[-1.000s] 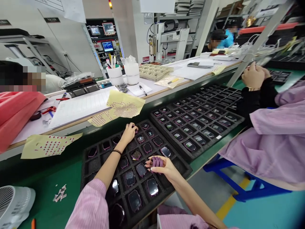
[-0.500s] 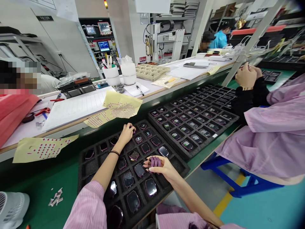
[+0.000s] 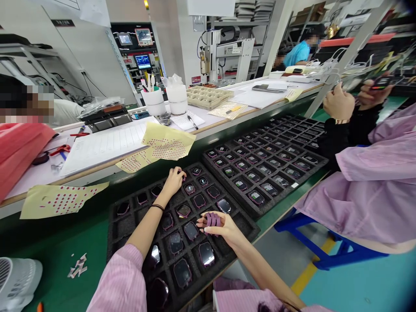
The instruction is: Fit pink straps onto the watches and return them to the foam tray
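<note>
A black foam tray (image 3: 240, 219) lies before me with smartwatch bodies (image 3: 182, 274) in its compartments, most with dark screens. Two near its far right corner show lit dials, among them one watch (image 3: 203, 181). My left hand (image 3: 173, 181) reaches to the far side of the tray, its fingers closed on the edge of a purple watch body (image 3: 183, 177) that they mostly hide. Over the tray's right part, my right hand (image 3: 224, 226) is closed around several stacked purple watch cases (image 3: 213, 219), held side by side.
A second foam tray (image 3: 260, 212) of watches adjoins on the right. Beyond it a co-worker's hand (image 3: 339, 103) is raised. Dotted yellow sheets (image 3: 169, 143) hang off the shelf edge. Paper scraps (image 3: 78, 266) and a white fan-like device (image 3: 19, 281) are at left.
My hands stay almost in place. The co-worker's hands have come apart, and one now holds up a dark watch at the right. The view has shifted very slightly.
</note>
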The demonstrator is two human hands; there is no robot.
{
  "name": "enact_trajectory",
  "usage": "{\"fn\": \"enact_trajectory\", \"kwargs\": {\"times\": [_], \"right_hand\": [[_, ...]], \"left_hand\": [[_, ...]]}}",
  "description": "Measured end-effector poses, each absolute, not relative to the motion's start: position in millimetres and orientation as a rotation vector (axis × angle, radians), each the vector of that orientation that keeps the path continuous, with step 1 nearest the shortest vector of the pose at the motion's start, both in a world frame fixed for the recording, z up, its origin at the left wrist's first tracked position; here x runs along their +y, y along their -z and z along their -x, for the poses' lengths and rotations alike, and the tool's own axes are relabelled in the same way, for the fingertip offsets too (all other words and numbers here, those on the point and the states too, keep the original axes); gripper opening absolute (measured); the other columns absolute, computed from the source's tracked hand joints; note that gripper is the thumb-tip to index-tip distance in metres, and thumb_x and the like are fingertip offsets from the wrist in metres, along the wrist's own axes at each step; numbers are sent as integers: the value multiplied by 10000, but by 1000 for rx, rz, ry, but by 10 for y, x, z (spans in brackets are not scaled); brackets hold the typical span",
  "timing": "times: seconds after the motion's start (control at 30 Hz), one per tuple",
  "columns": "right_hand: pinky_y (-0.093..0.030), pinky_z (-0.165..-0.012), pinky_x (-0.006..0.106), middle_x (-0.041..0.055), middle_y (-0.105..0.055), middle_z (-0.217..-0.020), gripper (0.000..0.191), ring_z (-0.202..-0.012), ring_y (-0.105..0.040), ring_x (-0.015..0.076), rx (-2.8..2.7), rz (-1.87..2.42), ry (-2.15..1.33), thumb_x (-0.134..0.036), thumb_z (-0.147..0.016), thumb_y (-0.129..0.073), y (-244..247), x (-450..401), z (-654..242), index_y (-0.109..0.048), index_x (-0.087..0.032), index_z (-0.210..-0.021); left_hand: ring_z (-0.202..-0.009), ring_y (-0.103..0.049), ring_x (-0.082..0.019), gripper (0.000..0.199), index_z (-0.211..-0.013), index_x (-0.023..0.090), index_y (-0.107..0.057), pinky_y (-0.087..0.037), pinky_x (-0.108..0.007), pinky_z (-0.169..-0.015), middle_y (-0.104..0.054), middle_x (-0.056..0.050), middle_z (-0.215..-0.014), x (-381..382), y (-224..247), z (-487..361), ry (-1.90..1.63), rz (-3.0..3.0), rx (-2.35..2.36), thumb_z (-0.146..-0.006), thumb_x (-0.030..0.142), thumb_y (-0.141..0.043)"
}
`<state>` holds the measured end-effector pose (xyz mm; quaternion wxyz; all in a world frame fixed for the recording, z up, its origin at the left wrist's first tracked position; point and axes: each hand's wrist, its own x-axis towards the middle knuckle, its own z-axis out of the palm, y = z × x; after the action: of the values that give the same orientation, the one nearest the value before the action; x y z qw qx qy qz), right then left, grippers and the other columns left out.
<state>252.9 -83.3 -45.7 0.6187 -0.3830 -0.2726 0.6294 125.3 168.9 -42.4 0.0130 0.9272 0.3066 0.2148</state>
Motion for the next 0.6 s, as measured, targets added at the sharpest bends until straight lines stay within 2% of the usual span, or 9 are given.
{"fn": "enact_trajectory", "kwargs": {"times": [0.6], "right_hand": [[-537,-889,517,120,-760,-927,483,-902,-728,321,-621,868,-1461,-222,-489,-918,439,-838,-2536,-716,-143,-920]], "left_hand": [[-964,-444,-246,290,-907,192,-646,-450,-443,-937,-458,-94,-1064,1673,418,-1257,-678,-2867,956,-860,39,-404]]}}
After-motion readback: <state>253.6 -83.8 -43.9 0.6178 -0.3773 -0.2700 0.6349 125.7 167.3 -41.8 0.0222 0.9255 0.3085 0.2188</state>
